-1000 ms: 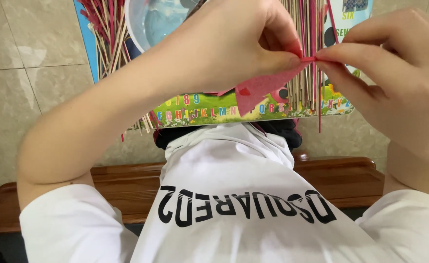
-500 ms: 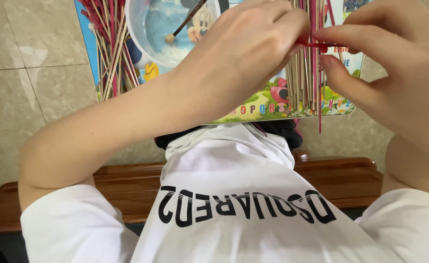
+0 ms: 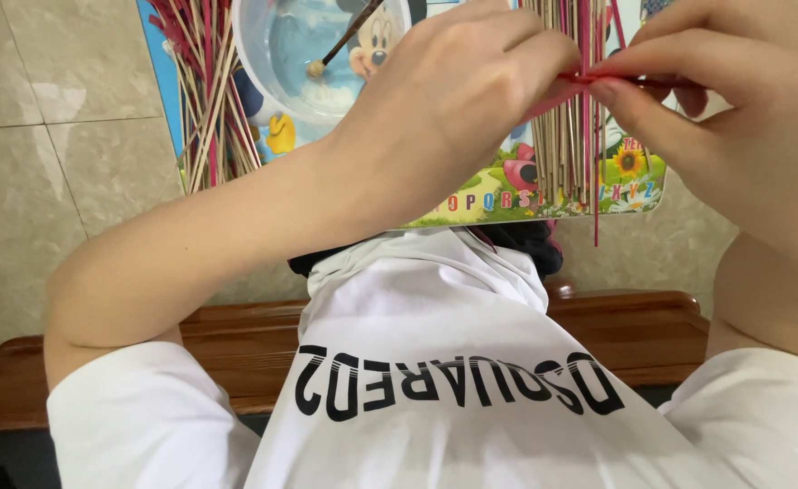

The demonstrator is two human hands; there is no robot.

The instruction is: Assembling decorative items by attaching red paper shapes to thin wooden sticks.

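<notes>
Glossy beige floor tiles (image 3: 46,163) with thin grout lines lie beyond a dark wooden bench (image 3: 236,335).

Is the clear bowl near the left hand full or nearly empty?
Nearly empty: the clear bowl shows the colourful board through its bottom, with only a thin stick leaning inside. Whether a film of liquid remains, cannot tell.

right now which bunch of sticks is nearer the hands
The bunch of sticks on the right, standing right behind the left hand and right hand. The other bunch of sticks lies apart, left of the clear bowl.
</notes>
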